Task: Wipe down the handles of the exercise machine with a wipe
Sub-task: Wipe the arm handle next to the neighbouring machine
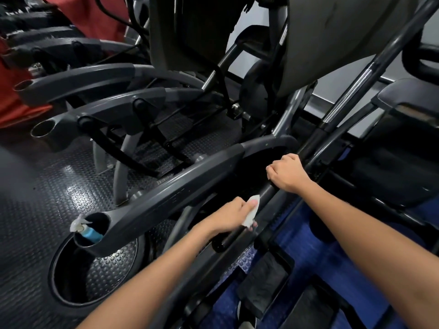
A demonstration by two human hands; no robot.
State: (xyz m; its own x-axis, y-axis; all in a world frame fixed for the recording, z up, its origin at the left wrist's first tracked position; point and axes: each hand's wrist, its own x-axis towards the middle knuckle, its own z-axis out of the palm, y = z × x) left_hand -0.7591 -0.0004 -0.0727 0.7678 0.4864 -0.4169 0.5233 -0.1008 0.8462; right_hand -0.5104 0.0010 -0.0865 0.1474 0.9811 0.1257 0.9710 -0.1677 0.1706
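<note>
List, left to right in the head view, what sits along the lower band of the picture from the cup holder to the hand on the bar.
spray bottle in the cup holder → left hand → wipe pressed on the black handle → right hand gripping the bar higher up.

Definitely a gym, the cardio corner by the look of it. There's a whole row of the same grey exercise machines (99, 81) running off to the far left, each with a cup holder (44, 128) at the end of its arm. The floor (47, 186) is that black studded rubber matting you only really see in fitness places. The near machine's cup holder has a blue spray bottle (89, 232) parked in it, and long black handles (351, 91) angle up on the right.
</note>
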